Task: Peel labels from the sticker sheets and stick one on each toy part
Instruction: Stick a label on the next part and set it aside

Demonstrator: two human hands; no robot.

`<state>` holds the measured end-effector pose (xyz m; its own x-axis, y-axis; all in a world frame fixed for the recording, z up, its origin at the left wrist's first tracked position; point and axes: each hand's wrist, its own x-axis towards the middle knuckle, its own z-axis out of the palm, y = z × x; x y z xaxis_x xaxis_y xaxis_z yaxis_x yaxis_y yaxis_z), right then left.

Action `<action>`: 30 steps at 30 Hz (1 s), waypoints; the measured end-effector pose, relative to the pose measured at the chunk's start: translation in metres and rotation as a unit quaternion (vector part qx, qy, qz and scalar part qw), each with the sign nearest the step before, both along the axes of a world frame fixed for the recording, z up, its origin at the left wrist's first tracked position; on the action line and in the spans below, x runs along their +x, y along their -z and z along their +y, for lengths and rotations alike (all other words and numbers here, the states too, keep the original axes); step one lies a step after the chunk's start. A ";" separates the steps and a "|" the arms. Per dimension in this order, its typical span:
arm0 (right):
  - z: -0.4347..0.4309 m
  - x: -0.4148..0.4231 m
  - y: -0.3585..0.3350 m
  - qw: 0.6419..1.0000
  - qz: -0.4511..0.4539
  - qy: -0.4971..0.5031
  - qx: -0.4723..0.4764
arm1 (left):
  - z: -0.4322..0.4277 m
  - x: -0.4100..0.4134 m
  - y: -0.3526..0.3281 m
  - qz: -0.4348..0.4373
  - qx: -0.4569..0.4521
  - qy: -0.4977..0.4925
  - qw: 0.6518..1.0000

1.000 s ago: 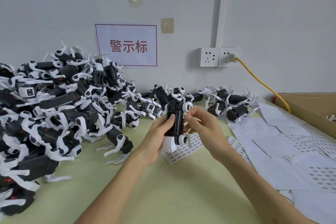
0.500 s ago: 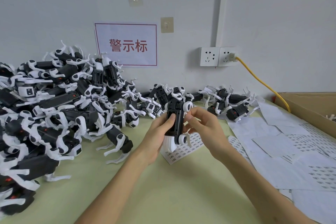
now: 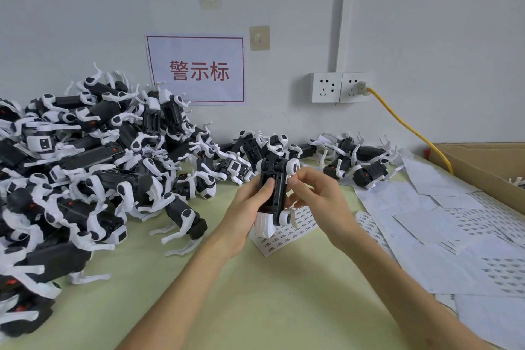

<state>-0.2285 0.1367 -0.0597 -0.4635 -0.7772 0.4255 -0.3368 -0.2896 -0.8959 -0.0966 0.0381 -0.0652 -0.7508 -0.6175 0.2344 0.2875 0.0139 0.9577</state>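
Above the green table the left hand is gripping a black and white toy part upright, with the thumb lying on its dark face. The right hand is pinching a small white label at the part's right edge. A sticker sheet is lying just under them. More sheets are lying at the right, and a pile of toy parts is sitting far left.

Pale green table: big heap of black-and-white toy parts on left, smaller cluster at back, overlapping sticker sheets on right, cardboard box far right.
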 end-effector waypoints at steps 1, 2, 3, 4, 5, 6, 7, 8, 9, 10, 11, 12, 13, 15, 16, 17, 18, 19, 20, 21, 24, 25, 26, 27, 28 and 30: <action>0.000 0.000 0.000 1.000 0.000 0.001 0.000 | 0.000 0.000 0.000 0.000 -0.002 -0.001 1.000; 0.000 0.000 0.000 1.000 0.000 0.001 0.000 | 0.000 0.000 0.000 0.000 -0.004 -0.002 1.000; -0.001 0.000 0.000 1.000 0.000 0.001 0.001 | 0.000 0.000 0.000 -0.001 -0.006 -0.002 1.000; -0.001 0.000 0.000 1.000 -0.001 0.001 0.002 | 0.001 0.000 0.000 -0.001 -0.007 -0.002 1.000; 0.000 0.000 0.000 1.000 -0.003 0.001 0.002 | 0.001 0.000 0.000 -0.002 -0.009 -0.003 1.000; 0.000 0.000 0.000 1.000 -0.005 0.000 0.001 | 0.001 0.000 -0.001 -0.002 -0.009 -0.003 1.000; 0.000 0.000 0.000 1.000 -0.006 -0.001 0.001 | 0.001 0.000 -0.001 -0.002 -0.008 -0.003 1.000; 0.000 0.000 0.000 1.000 -0.007 -0.001 0.001 | 0.001 0.000 -0.001 -0.001 -0.008 -0.003 1.000; 0.000 0.000 -0.001 1.000 -0.008 -0.001 0.002 | 0.001 0.000 -0.001 -0.001 -0.008 -0.003 1.000; -0.001 0.000 -0.001 1.000 -0.008 -0.001 0.003 | 0.001 0.000 -0.001 -0.001 -0.008 -0.003 1.000; -0.001 0.000 -0.001 1.000 -0.008 0.000 0.004 | 0.001 0.000 -0.001 -0.001 -0.008 -0.002 1.000; -0.001 0.000 -0.001 1.000 -0.008 0.000 0.004 | 0.001 0.000 -0.001 -0.001 -0.008 -0.001 1.000; -0.001 0.000 -0.001 1.000 -0.007 -0.001 0.004 | 0.001 0.000 -0.001 0.000 -0.008 -0.001 1.000; -0.001 0.000 -0.001 1.000 -0.007 -0.002 0.002 | 0.002 0.000 -0.001 0.003 -0.007 -0.002 1.000; -0.001 0.000 -0.001 1.000 -0.006 -0.001 0.001 | 0.002 0.000 -0.001 0.003 -0.006 -0.003 1.000; -0.001 0.000 0.000 1.000 -0.004 0.000 0.001 | 0.001 0.001 -0.001 0.003 -0.007 -0.003 1.000; -0.001 -0.001 0.000 1.000 -0.003 0.001 0.001 | 0.001 0.001 -0.001 0.003 -0.007 -0.002 1.000; -0.001 -0.001 0.000 1.000 -0.002 0.002 0.001 | 0.001 0.001 -0.001 0.004 -0.007 -0.002 1.000; -0.001 -0.001 0.000 1.000 -0.002 0.003 0.001 | 0.002 0.001 -0.001 0.005 -0.008 -0.002 1.000; -0.001 -0.001 0.000 1.000 -0.002 0.003 0.000 | 0.002 0.001 -0.001 0.006 -0.009 -0.002 1.000; -0.001 -0.001 0.000 1.000 -0.003 0.005 0.002 | 0.002 0.001 0.000 0.005 -0.012 -0.005 1.000; -0.001 -0.002 0.000 1.000 -0.006 0.005 0.003 | 0.002 0.001 -0.001 0.005 -0.012 -0.006 1.000; -0.001 -0.002 0.000 1.000 -0.009 0.006 0.004 | 0.002 0.002 -0.001 0.004 -0.011 -0.006 1.000; -0.001 -0.002 0.000 1.000 -0.012 0.006 0.005 | 0.002 0.002 -0.001 0.005 -0.009 -0.006 1.000; -0.001 -0.002 0.000 1.000 -0.014 0.006 0.007 | 0.002 0.002 -0.001 0.005 -0.007 -0.005 1.000; -0.001 -0.002 -0.001 1.000 -0.017 0.005 0.009 | 0.002 0.002 -0.001 0.005 -0.004 -0.005 1.000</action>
<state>-0.2304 0.1353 -0.0592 -0.4859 -0.7793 0.3956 -0.3081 -0.2709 -0.9120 -0.0945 0.0406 -0.0643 -0.7422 -0.6227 0.2478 0.2976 0.0251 0.9544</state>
